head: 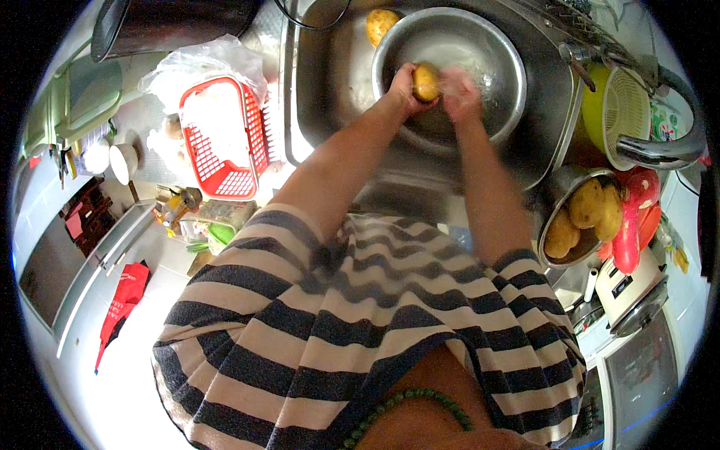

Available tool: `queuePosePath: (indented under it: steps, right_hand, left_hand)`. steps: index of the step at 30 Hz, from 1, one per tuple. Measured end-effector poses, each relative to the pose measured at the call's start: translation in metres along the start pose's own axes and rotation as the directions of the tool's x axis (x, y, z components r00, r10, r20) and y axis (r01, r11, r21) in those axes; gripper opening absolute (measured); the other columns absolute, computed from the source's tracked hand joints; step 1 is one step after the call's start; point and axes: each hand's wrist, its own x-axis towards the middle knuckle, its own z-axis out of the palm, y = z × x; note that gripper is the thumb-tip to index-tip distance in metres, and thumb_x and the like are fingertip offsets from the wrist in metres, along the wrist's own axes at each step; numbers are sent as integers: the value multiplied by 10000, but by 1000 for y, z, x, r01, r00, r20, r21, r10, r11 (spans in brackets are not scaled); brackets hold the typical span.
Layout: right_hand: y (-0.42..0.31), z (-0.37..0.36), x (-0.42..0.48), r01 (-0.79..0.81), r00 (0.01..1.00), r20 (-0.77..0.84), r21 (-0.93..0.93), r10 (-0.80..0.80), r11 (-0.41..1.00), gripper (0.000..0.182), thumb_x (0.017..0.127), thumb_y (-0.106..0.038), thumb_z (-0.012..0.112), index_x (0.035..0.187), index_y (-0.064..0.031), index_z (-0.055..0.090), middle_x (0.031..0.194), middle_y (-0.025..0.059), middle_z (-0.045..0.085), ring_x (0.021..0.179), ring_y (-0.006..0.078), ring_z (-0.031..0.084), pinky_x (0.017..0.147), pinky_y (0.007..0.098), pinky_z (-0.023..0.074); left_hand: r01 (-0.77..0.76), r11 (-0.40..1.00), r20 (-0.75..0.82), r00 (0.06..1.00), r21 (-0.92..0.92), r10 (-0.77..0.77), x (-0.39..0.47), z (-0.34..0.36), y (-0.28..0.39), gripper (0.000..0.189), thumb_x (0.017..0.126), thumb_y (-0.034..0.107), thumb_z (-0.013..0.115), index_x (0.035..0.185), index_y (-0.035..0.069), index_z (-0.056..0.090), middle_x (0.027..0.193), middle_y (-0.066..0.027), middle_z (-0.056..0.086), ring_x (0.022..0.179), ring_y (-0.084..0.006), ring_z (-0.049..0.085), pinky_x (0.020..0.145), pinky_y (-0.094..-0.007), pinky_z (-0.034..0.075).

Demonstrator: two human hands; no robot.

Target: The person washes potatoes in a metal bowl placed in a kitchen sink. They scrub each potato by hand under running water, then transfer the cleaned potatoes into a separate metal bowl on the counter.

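Over a round stainless steel basin (394,53) standing in the sink, my left hand (404,91) is closed around a yellow potato (426,82). Just to the right of that potato, my right hand (462,95) is blurred, with its fingers near or against the potato's side; its finger pose is unclear. Water appears to lie in the basin, with bright ripples at its right. Another potato (382,27) rests in the sink beside the basin's upper left rim.
The metal sink (332,107) surrounds the basin. A red plastic basket (228,174) and a clear plastic bag (225,59) are at the left. At the right are a metal bowl (548,225) of several potatoes (588,202), a green colander (602,107), red rubber gloves (630,225) and a curved faucet (658,153).
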Motion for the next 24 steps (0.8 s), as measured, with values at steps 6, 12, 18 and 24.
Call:
queuePosePath:
  steps: [6,12,18,24]
  right_hand:
    - [-21,67,-63,610,766,487,-757,-421,234,371,918,-305,441,1149,-38,556,1140,138,575,1076,302,520,970,407,368]
    - [-44,76,-24,399,896,336,-897,-290,192,424,919,-357,384,1160,-48,546,1194,172,531,1160,343,449,1000,419,319]
    - [-48,45,10,-240,971,-137,-518,197,821,542,889,-491,423,1097,-20,591,1072,167,604,989,295,569,889,378,409]
    - [-48,45,2,-87,995,-74,-396,62,914,451,894,-390,469,1148,-29,559,1102,130,591,999,211,549,895,338,407]
  left_hand:
    - [-215,974,75,973,-75,220,13,-4,-6,427,901,480,389,1059,110,533,1011,-112,578,891,-277,559,793,-458,466]
    - [-242,966,173,959,95,224,-8,20,-17,438,907,487,379,1110,119,504,1049,-92,575,931,-280,567,822,-478,453]
    - [-135,917,175,982,376,72,-48,19,-20,489,911,490,345,1174,100,481,1070,-130,592,847,-317,616,654,-483,518]
    - [77,993,386,916,94,-108,-61,5,-22,583,897,569,310,1226,110,457,1151,-130,557,993,-299,575,782,-507,481]
